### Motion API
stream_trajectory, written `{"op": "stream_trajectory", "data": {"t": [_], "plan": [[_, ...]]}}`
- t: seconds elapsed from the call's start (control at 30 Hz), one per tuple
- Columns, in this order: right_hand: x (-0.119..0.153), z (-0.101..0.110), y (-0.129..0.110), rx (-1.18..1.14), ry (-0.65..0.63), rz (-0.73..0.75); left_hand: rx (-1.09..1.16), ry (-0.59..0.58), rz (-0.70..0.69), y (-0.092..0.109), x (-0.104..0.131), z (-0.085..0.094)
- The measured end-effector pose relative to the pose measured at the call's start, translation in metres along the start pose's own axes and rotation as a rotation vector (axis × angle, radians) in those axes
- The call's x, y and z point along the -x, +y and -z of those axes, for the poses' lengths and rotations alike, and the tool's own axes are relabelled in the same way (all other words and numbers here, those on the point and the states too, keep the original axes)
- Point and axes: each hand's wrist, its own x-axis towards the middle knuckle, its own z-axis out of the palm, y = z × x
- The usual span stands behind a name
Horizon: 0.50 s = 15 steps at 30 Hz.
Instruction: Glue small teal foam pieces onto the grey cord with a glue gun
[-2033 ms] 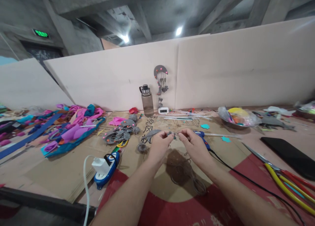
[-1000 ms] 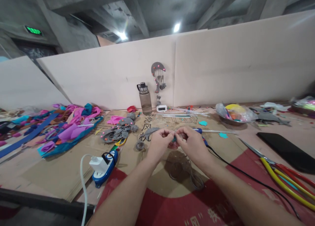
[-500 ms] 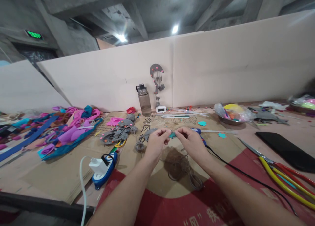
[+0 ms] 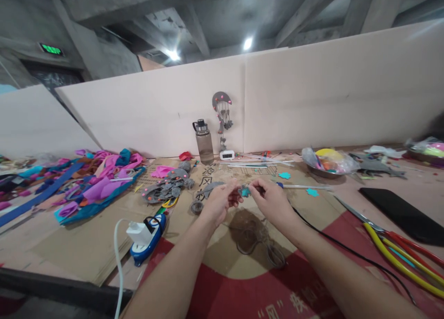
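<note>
In front of me, above the cardboard, a small teal and grey felt piece [image 4: 245,192] is held between my hands. My left hand [image 4: 220,202] has its fingers curled, their tips at the left edge of the piece. From the right, my right hand [image 4: 272,201] pinches its other edge with thumb and fingertips. Below them lies a loose tangle of grey cord [image 4: 274,254]. Behind my left hand are a grey felt shape [image 4: 212,187] and a small cord coil [image 4: 197,207]. Two teal felt flowers, a farther one [image 4: 284,175] and a nearer one [image 4: 311,192], lie to the right.
Scissors [image 4: 376,228], a black phone [image 4: 404,215] and a bowl [image 4: 324,172] are at right. A black cord [image 4: 333,240] runs below my right hand. A power strip [image 4: 147,245], grey felt pieces [image 4: 166,187] and coloured felt scraps [image 4: 104,180] lie left. A bottle [image 4: 204,145] stands behind.
The felt piece has turned, showing more of its teal face and a grey part. The fingers of my left hand have shifted and loosened slightly around it.
</note>
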Motion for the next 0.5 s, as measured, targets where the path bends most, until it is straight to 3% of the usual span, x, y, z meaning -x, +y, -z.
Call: {"op": "stream_trajectory", "data": {"t": [0.13,0.23,0.5], "plan": [[0.0014,0.0002,-0.0012,0.08,0.024,0.094,-0.145,-0.058,-0.022,0.0038,0.0025,-0.0022],[0.0025,-0.0009,-0.0011,0.046,0.007,0.105,-0.16,-0.035,-0.018,0.005,0.0023,-0.0025],[0.0033,-0.0057,-0.001,-0.188,-0.005,-0.121,-0.098,0.094,-0.023,0.0032,-0.0001,-0.0015]]}}
